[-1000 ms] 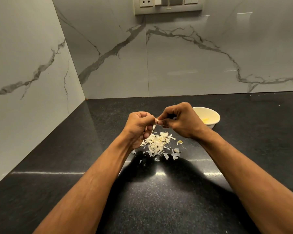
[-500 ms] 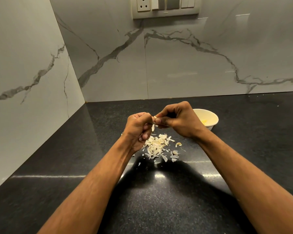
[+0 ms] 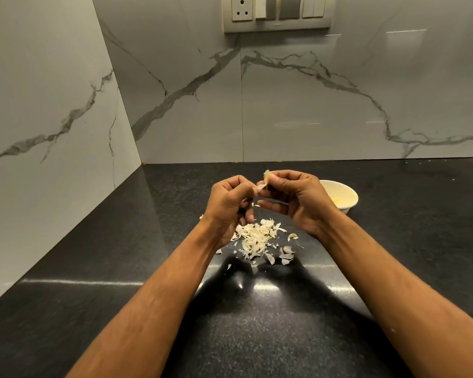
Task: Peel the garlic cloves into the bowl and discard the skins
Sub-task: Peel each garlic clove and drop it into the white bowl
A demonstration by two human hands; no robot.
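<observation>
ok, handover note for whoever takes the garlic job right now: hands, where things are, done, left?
Left hand: fingers curled, pinching skin at the garlic clove.
Right hand: pinches the same clove, raised above the counter.
Skin pile: loose on the black counter under the hands, with a few scattered bits to its right.
Bowl: on the counter beyond the right hand, something yellowish inside; contents not clear.
Done: many skins already off, judging by the pile.
Left: finish this clove, drop it in the bowl, discard the skins. I cannot tell whether unpeeled cloves remain.
</observation>
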